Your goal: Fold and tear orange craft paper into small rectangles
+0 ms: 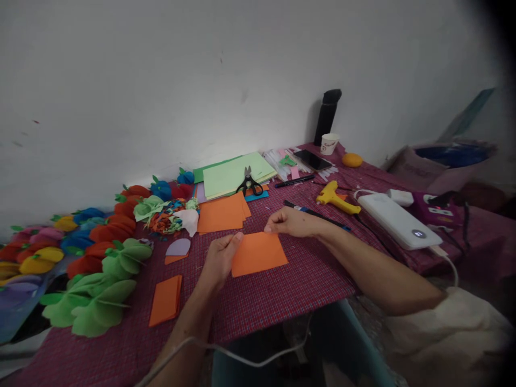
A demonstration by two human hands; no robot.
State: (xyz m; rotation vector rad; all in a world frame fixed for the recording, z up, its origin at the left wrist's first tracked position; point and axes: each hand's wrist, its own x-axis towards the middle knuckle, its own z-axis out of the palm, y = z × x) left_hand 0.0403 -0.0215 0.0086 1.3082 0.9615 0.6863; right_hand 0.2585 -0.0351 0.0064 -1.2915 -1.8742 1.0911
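Note:
An orange paper sheet is held between my two hands, close to the table's front edge. My left hand pinches its left side, thumb on top. At the upper right corner, my right hand grips it between thumb and fingers. Just behind lie more orange sheets, with black-handled scissors past them on light green paper. Left of my left hand rest a stack of folded orange paper and a lilac rounded paper piece over an orange one.
Colourful paper pumpkin-like shapes crowd the left side beside a pile of paper scraps. To the right are a yellow glue gun, a white power bank, a purple power strip, a phone, a paper cup and a black bottle.

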